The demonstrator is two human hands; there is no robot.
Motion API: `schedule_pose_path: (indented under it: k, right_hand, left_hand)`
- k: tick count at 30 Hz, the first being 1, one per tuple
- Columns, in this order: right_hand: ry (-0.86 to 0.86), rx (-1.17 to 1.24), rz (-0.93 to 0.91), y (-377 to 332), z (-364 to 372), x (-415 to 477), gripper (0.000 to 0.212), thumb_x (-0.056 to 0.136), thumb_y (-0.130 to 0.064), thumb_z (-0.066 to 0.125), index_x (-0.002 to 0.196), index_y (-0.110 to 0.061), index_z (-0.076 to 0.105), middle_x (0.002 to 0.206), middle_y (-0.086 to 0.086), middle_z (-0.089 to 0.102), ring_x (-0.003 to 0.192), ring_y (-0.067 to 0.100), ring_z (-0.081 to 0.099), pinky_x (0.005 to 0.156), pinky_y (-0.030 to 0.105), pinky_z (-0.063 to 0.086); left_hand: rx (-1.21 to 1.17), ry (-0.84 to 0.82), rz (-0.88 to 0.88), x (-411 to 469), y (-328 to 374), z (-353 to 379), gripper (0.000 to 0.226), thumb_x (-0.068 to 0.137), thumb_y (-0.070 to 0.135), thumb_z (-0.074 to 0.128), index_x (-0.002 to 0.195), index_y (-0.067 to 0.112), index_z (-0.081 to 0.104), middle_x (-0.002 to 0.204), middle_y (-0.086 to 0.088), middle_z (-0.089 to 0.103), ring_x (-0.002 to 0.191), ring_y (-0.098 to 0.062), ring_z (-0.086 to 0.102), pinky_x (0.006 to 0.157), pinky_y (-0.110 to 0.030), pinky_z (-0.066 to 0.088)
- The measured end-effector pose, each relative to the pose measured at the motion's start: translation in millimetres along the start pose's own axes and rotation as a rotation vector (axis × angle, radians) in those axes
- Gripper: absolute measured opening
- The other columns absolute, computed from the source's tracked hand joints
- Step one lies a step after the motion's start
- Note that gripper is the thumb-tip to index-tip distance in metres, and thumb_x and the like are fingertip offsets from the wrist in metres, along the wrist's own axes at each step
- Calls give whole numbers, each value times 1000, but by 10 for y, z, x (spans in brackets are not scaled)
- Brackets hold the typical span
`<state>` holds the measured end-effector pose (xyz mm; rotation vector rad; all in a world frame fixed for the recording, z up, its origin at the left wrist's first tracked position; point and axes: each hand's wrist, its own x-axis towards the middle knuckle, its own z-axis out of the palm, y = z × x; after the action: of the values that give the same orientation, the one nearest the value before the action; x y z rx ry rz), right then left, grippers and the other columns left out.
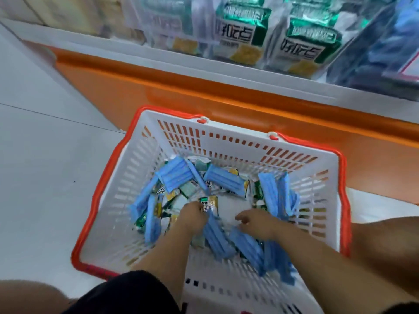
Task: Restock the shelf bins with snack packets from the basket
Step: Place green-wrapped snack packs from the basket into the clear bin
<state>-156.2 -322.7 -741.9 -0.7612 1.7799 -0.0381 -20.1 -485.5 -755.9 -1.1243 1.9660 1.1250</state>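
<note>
- Left hand [192, 219] pinches one snack packet [209, 203] low in the basket [226, 141]; I fear it slips on lifting.
- Right hand [255, 223] half-curled, can't tell if holding; may snag blue masks [224, 180], not snacks.

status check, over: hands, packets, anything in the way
Left hand grips a snack packet in the basket. Right hand loose beside it, nothing held. Blue face masks mixed through the load, in the way.

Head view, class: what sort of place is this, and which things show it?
Likely a shop aisle: a white plastic shopping basket with an orange rim, clear plastic shelf bins holding green-and-white snack packets, and an orange shelf base.
</note>
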Motion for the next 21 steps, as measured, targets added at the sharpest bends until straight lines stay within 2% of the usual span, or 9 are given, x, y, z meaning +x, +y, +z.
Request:
schedule_pose_path:
  k: [3, 5, 7, 9, 12, 15, 17, 19, 21]
  right_hand:
    - [-41, -1, 7, -6, 126, 15, 49, 100, -31, 53, 146, -13, 46, 151, 5, 44, 134, 22, 46, 108, 29, 36]
    - [-45, 17, 17, -11, 192, 19, 51, 98, -32, 56, 146, -17, 45, 151, 4, 44, 135, 21, 44, 108, 28, 35]
    - [-25, 44, 17, 4, 228, 28, 51, 97, -33, 57, 145, -19, 47, 149, 3, 46, 133, 20, 46, 106, 27, 36]
    - [-20, 44, 15, 14, 225, 40, 51, 96, -33, 57, 145, -20, 47, 149, 3, 46, 132, 20, 46, 106, 27, 36]
    - [-28, 62, 21, 28, 203, 63, 53, 96, -34, 58, 145, -20, 46, 149, 3, 46, 133, 20, 46, 107, 28, 36]
    - [-19, 73, 31, 53, 175, 62, 54, 96, -32, 58, 146, -18, 45, 150, 5, 45, 134, 21, 45, 108, 29, 36]
    - [0, 93, 41, 59, 130, 33, 52, 97, -29, 57, 146, -17, 45, 149, 5, 46, 133, 20, 47, 106, 28, 38]
    - [59, 95, 35, 48, 57, 6, 49, 98, -30, 55, 144, -17, 47, 143, 6, 50, 126, 20, 52, 101, 28, 43]
    - [149, 121, 23, -6, -38, -34, 45, 98, -32, 55, 141, -18, 50, 136, 5, 55, 117, 19, 56, 98, 29, 46]
  left_hand:
    - [-304, 91, -155, 121, -43, 185, 50, 95, 24, 61, 139, 8, 41, 126, -17, 59, 106, -33, 61, 81, -35, 50]
    - [-371, 121, -225, 181, -31, 270, 62, 94, 28, 64, 144, 7, 34, 129, -17, 58, 110, -33, 60, 80, -35, 49]
    - [-333, 164, -265, 243, -19, 334, 65, 90, 34, 69, 139, 6, 36, 129, -16, 57, 112, -32, 59, 76, -32, 45]
    - [-285, 175, -294, 322, 5, 373, 64, 86, 37, 71, 132, 8, 38, 125, -14, 58, 110, -32, 59, 79, -34, 48]
    - [-175, 107, -315, 400, 41, 413, 55, 82, 44, 69, 121, 12, 46, 114, -9, 63, 105, -30, 62, 84, -35, 51]
    - [-26, 56, -254, 410, 53, 425, 38, 78, 46, 66, 102, 16, 59, 97, -6, 65, 91, -26, 64, 84, -38, 56]
    - [-1, 53, -199, 367, 65, 369, 34, 76, 39, 65, 100, 15, 58, 94, -5, 64, 87, -25, 62, 81, -38, 57]
    - [31, 24, -117, 313, 90, 229, 40, 78, 30, 64, 113, 14, 56, 91, -2, 60, 81, -19, 59, 73, -31, 55]
    - [157, -36, 27, 226, 176, 14, 48, 84, 28, 66, 129, 14, 54, 102, -2, 62, 83, -16, 61, 70, -28, 51]
